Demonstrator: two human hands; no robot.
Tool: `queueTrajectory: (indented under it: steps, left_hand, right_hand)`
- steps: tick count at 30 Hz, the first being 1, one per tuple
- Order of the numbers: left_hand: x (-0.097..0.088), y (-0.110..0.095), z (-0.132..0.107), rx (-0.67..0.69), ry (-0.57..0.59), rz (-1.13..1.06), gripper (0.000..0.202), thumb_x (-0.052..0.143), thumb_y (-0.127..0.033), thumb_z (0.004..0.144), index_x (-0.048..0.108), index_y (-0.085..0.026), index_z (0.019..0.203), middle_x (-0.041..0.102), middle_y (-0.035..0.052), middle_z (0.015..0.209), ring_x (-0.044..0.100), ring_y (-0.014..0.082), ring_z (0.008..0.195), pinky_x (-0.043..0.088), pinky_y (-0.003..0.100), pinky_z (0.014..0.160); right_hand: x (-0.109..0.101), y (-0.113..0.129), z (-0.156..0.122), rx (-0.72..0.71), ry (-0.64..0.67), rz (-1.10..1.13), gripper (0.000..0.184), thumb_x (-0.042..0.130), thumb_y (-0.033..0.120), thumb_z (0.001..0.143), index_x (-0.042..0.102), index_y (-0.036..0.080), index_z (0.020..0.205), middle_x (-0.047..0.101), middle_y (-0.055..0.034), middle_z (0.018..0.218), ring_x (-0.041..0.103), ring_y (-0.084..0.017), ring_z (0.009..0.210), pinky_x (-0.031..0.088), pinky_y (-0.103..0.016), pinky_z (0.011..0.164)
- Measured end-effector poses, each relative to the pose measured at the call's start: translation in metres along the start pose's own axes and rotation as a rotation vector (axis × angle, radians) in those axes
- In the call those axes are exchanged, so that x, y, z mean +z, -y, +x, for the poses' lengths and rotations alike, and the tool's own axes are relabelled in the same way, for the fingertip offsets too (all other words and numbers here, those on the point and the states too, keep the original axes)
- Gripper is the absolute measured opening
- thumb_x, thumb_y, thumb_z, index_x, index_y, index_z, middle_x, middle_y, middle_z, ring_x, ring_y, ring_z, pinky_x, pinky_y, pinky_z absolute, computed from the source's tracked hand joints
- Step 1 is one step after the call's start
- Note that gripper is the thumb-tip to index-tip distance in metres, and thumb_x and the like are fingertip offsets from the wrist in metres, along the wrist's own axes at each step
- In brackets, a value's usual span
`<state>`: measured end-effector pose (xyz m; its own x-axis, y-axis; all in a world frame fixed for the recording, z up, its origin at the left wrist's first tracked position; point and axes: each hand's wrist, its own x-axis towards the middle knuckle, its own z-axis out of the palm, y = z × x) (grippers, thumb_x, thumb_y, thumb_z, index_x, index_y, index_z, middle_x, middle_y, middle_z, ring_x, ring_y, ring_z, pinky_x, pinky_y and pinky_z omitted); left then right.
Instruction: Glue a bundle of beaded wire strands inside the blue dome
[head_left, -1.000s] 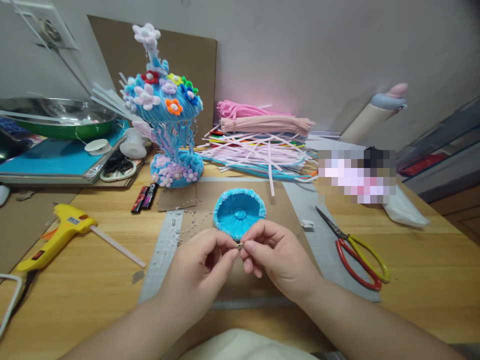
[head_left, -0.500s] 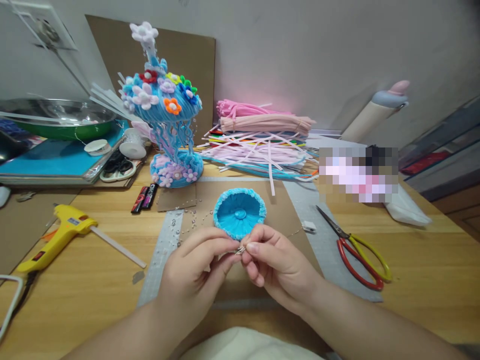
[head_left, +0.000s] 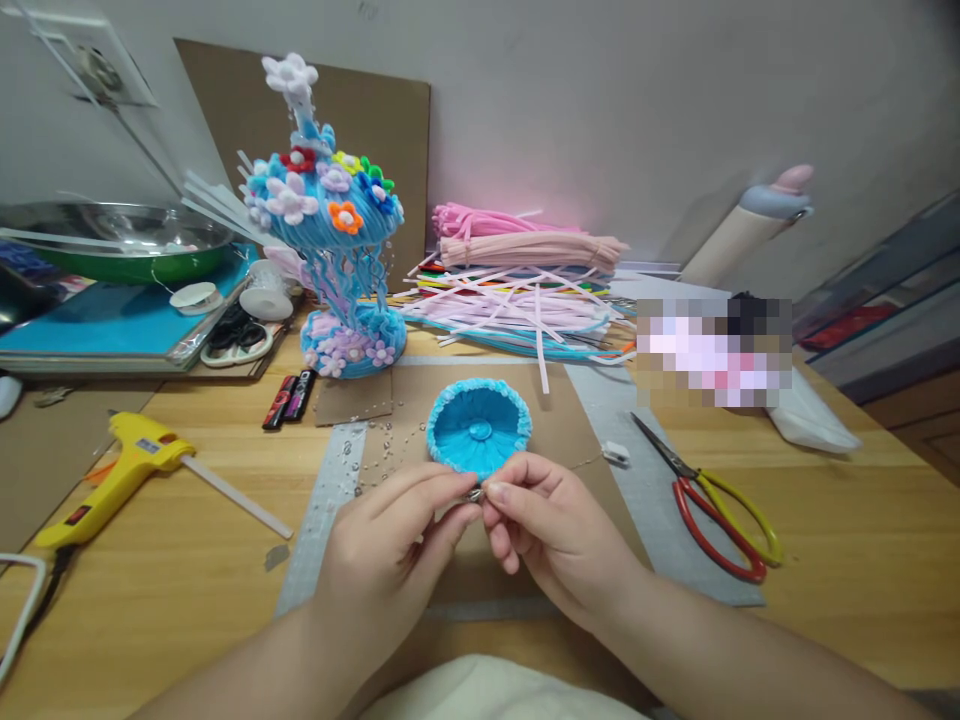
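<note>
My left hand [head_left: 394,535] and my right hand [head_left: 551,525] meet low in the middle of the view, both closed in a pinch. Between their fingertips is a small silvery metal piece [head_left: 474,494], mostly covered by the fingers, so its exact kind is hidden. Just beyond the fingertips lies a fuzzy blue bowl-shaped piece [head_left: 480,405], its hollow side facing me and a round disc at its centre. It rests on a brown cardboard sheet [head_left: 570,400]. Clear beads [head_left: 386,430] on fine thread are strewn left of the bowl.
A yellow glue gun [head_left: 112,480] lies at left, scissors [head_left: 705,500] with red and yellow handles at right. Behind stand a blue flower-covered pipe-cleaner model [head_left: 330,210] and stacked pipe cleaners [head_left: 517,300]. A white-and-blue bottle [head_left: 739,230] leans at the back right.
The fingertips have shifted slightly around the silvery piece, and less of it shows now. The bowl-shaped piece and the tools stay in place.
</note>
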<state>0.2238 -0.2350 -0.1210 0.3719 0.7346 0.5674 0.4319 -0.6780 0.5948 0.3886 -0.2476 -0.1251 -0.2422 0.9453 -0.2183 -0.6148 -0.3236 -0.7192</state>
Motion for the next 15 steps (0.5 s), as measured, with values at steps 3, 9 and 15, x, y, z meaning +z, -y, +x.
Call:
queueTrajectory:
  steps: [3,9,15]
  left_hand:
    - [-0.0001,0.002,-0.0012,0.048,0.0,0.034,0.023,0.063,-0.005,0.081,0.067,-0.015,0.101,0.07,0.0049,0.092,0.066,0.0111,0.085,0.051,0.017,0.077]
    - [-0.001,0.001,-0.0004,0.087,-0.034,0.117,0.018,0.063,-0.008,0.081,0.068,-0.015,0.097,0.072,0.0035,0.086,0.067,0.0117,0.08,0.051,0.018,0.072]
    - [-0.0012,-0.0067,0.0001,0.045,-0.042,0.066,0.014,0.062,-0.007,0.081,0.067,-0.016,0.092,0.072,0.0015,0.081,0.066,0.0097,0.074,0.049,0.017,0.069]
  right_hand:
    - [-0.0009,-0.0014,-0.0004,0.016,-0.015,-0.006,0.018,0.076,0.023,0.075,0.062,0.013,0.071,0.066,0.0005,0.06,0.058,-0.006,0.043,0.048,-0.011,0.038]
    - [-0.0017,-0.0024,-0.0013,-0.016,-0.019,-0.053,0.019,0.075,0.025,0.076,0.063,0.013,0.071,0.066,0.0,0.061,0.059,-0.007,0.045,0.049,-0.012,0.039]
    - [-0.0005,-0.0019,-0.0037,-0.072,0.004,-0.085,0.016,0.074,0.024,0.079,0.064,0.013,0.072,0.065,0.0001,0.063,0.059,-0.006,0.047,0.05,-0.012,0.041]
